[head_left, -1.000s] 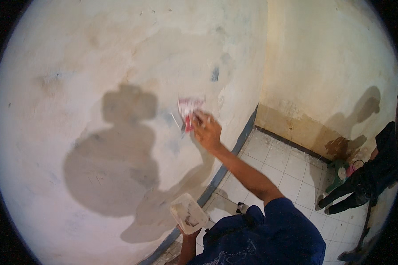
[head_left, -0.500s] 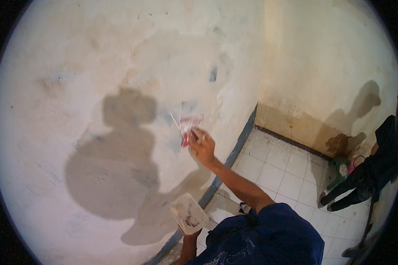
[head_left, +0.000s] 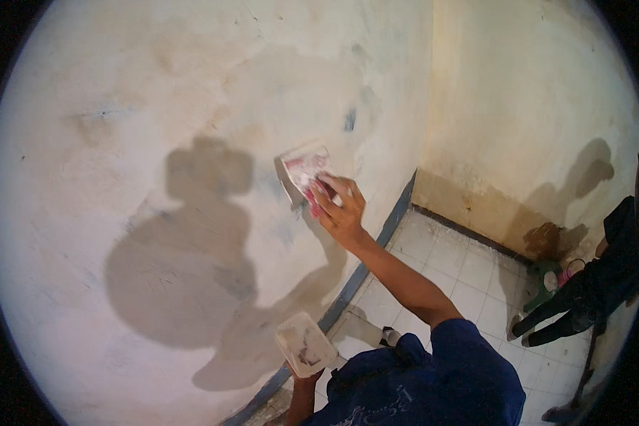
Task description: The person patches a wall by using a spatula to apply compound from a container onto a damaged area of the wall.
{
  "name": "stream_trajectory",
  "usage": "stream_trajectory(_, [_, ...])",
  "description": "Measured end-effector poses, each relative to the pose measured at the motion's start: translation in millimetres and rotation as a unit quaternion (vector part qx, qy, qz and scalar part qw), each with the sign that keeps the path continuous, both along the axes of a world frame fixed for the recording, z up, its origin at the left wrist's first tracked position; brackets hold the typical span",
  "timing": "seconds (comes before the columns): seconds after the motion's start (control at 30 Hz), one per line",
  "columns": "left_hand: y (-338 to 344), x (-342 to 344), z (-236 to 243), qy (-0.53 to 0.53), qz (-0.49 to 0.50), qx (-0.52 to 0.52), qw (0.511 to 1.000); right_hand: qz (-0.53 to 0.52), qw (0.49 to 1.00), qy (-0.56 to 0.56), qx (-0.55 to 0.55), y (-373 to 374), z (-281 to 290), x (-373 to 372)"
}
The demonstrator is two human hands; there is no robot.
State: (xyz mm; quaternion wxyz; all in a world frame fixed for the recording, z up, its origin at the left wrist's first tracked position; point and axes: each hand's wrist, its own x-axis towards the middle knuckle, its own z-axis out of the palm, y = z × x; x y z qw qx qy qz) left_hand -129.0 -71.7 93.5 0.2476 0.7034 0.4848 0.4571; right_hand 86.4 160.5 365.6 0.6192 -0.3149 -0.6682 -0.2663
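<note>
My right hand (head_left: 345, 214) is closed on a putty scraper (head_left: 308, 167), its broad reddish blade smeared with white paste. The blade lies against or very close to the patchy off-white wall (head_left: 213, 92), tilted, with a shadow along its left edge. Low in front of my body, my left hand (head_left: 307, 375) holds a whitish rectangular plastic tub (head_left: 306, 345) from below. Some pale paste and darker smears show inside the tub. Most of the left hand's fingers are hidden beneath it.
A grey-blue skirting band (head_left: 383, 241) runs along the wall's foot above a white tiled floor (head_left: 440, 284). Another person in dark trousers (head_left: 571, 305) stands at the right, beside a green object (head_left: 539, 287). A pale box-like object (head_left: 357, 334) sits near my body.
My right hand has moved up and slightly right along the wall with the scraper, whose blade now shows more broadly. The tub in my left hand has stayed nearly in place.
</note>
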Motion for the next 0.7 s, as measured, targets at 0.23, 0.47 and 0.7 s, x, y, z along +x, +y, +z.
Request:
stream_trajectory(0.23, [-4, 8, 2, -0.563, -0.044, -0.305, 0.767, -0.034, 0.995, -0.070, -0.059, 2, -103, -30])
stream_trajectory(0.47, [-3, 17, 37, -0.336, 0.024, -0.168, 0.926, 0.076, 0.980, 0.073, -0.169, -42, -147, 18])
stream_trajectory(0.7, [0, 16, 22, -0.515, -0.039, -0.279, 0.809, -0.152, 0.979, 0.131, -0.027, 87, -39, 99])
